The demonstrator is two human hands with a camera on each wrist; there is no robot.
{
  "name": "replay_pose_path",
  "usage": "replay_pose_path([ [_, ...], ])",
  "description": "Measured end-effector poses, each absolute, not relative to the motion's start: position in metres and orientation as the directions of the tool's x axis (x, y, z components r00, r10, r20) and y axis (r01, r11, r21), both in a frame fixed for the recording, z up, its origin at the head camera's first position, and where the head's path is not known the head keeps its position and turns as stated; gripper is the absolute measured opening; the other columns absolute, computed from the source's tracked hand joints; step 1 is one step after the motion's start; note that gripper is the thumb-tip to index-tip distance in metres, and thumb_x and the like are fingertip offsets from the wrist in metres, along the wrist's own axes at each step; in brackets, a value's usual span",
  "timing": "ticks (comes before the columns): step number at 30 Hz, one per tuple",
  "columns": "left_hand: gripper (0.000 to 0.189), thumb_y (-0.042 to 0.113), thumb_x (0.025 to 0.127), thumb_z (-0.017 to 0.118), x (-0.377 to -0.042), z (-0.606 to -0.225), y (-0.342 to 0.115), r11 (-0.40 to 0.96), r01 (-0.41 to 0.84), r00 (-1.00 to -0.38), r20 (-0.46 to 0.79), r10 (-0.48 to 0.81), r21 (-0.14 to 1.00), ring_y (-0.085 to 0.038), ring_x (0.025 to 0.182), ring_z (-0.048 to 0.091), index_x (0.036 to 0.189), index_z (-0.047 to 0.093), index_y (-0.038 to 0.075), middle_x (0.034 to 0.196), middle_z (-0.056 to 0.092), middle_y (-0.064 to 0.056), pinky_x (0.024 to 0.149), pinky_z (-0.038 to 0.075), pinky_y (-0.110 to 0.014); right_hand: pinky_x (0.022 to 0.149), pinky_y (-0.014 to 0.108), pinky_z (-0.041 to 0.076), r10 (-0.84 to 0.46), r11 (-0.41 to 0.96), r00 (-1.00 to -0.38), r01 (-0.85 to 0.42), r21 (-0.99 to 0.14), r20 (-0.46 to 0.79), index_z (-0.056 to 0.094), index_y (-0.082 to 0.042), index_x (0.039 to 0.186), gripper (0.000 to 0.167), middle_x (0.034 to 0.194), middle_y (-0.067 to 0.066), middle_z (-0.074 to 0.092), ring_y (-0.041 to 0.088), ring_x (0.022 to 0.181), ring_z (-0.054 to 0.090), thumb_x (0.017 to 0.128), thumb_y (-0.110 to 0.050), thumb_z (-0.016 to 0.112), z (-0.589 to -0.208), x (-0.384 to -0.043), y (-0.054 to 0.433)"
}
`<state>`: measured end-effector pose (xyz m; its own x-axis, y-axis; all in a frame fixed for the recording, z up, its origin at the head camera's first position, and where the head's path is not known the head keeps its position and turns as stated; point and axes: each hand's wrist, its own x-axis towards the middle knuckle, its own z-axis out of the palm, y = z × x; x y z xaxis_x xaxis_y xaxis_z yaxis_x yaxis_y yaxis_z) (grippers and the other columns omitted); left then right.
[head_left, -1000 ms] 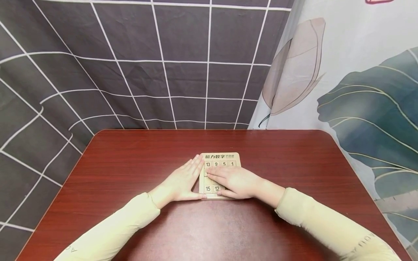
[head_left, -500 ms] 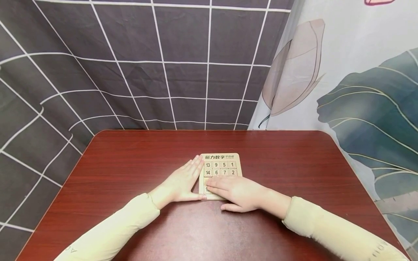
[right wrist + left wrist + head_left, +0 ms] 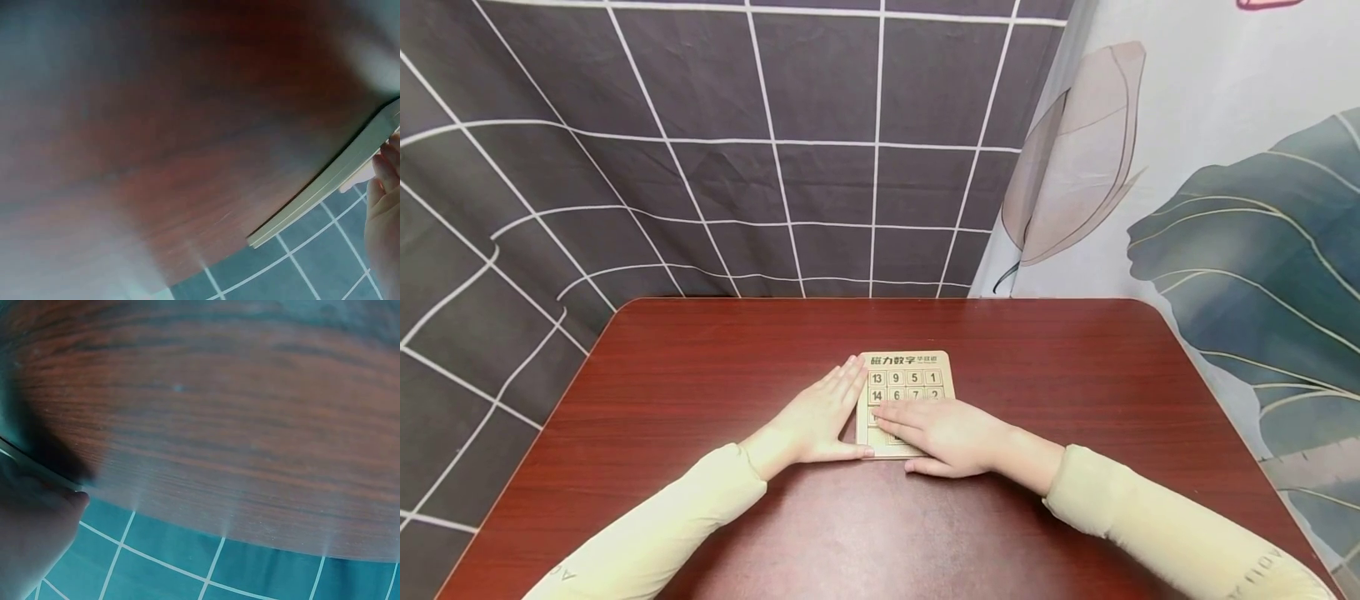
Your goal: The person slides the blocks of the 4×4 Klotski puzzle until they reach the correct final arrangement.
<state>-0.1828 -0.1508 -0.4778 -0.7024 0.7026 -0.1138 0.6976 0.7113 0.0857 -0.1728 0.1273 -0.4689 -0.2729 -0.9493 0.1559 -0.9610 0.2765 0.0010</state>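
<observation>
A pale wooden sliding number puzzle [image 3: 904,360] with a printed heading lies flat on the table. Its top rows read 13, 9, 5, 1 and 14, 6, 7, 2. My left hand [image 3: 820,417] rests along the puzzle's left side, fingers straight, thumb at the near left corner. Across the lower rows lies my right hand [image 3: 951,433], its straight fingertips on a partly covered tile at the left of the third row. Below that tile the bottom left slot shows bare; the other lower tiles are mostly hidden. In the right wrist view the puzzle's edge [image 3: 325,187] runs beside the fingers.
The reddish-brown wooden table [image 3: 715,350] has rounded far corners. Behind it hangs a dark grey curtain [image 3: 827,183] with white grid lines. A white curtain with leaf prints [image 3: 1225,225] hangs on the right.
My right hand has shifted toward me from the second row, then slightly back up. The left tile of the bottom row has slid up one slot. My left hand stays in place.
</observation>
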Motion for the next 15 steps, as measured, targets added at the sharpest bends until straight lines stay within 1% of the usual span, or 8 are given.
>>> replay_pose_path([
  [4, 0.120, 0.076, 0.093, 0.059, -0.1827, -0.4771, -0.1502, 0.713, 0.695, -0.702, -0.125, 0.701, 0.097, -0.037, 0.166, 0.014, 0.166, 0.017, -0.009, 0.177, 0.011, -0.026, 0.137, 0.021, -0.045, 0.124, 0.040, 0.047, -0.945, 0.302, -0.301, -0.953, -0.009, 0.130, 0.052, -0.003, 0.155, 0.064, 0.160, 0.011, 0.055, 0.024, 0.149, 0.054, 0.106, -0.043, 0.061, -0.4705, -0.1771, 0.1269],
  [7, 0.121, 0.076, 0.092, 0.062, -0.1829, -0.4770, -0.1505, 0.710, 0.695, -0.702, -0.110, 0.704, 0.108, -0.038, 0.166, 0.015, 0.166, 0.019, -0.009, 0.176, 0.013, -0.026, 0.136, 0.023, -0.047, 0.123, 0.039, 0.047, -0.945, 0.302, -0.301, -0.953, -0.014, 0.132, 0.052, -0.003, 0.155, 0.065, 0.160, 0.011, 0.055, 0.024, 0.149, 0.054, 0.105, -0.044, 0.062, -0.4719, -0.1776, 0.1269],
  [15, 0.127, 0.082, 0.087, 0.063, -0.1864, -0.4809, -0.1519, 0.712, 0.696, -0.706, -0.087, 0.703, 0.098, -0.037, 0.166, 0.014, 0.166, 0.019, -0.008, 0.177, 0.010, -0.024, 0.137, 0.021, -0.047, 0.123, 0.040, 0.047, -0.944, 0.301, -0.300, -0.954, -0.012, 0.136, 0.052, -0.003, 0.155, 0.067, 0.161, 0.011, 0.055, 0.025, 0.149, 0.054, 0.104, -0.045, 0.064, -0.4715, -0.1764, 0.1269],
])
